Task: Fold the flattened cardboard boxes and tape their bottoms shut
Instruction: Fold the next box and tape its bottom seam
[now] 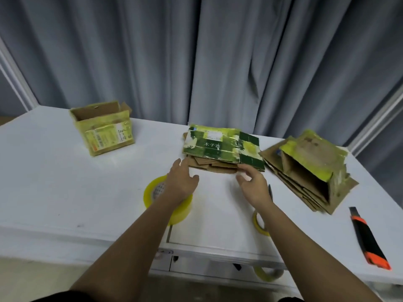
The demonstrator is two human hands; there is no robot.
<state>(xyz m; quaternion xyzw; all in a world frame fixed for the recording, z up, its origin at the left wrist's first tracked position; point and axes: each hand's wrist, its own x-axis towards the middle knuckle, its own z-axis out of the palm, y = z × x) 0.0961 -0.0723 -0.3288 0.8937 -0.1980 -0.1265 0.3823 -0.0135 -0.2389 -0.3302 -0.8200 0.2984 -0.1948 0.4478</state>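
Observation:
A flattened green-printed cardboard box (222, 147) lies on top of a small stack of flat cardboard in the middle of the white table (54, 182). My left hand (182, 182) hovers just in front of its left corner, fingers relaxed and holding nothing. My right hand (254, 184) reaches toward the stack's front right edge, fingers loosely spread, empty. A big roll of yellow tape (152, 192) stands under my left wrist. An assembled box (103, 127) stands open at the back left.
A pile of flat boxes with one half-opened box (309, 171) lies at the right. An orange-black utility knife (368, 238) rests near the right front edge. A smaller tape roll (259, 223) and a dark pen (270, 190) sit beside my right forearm. Grey curtains hang behind.

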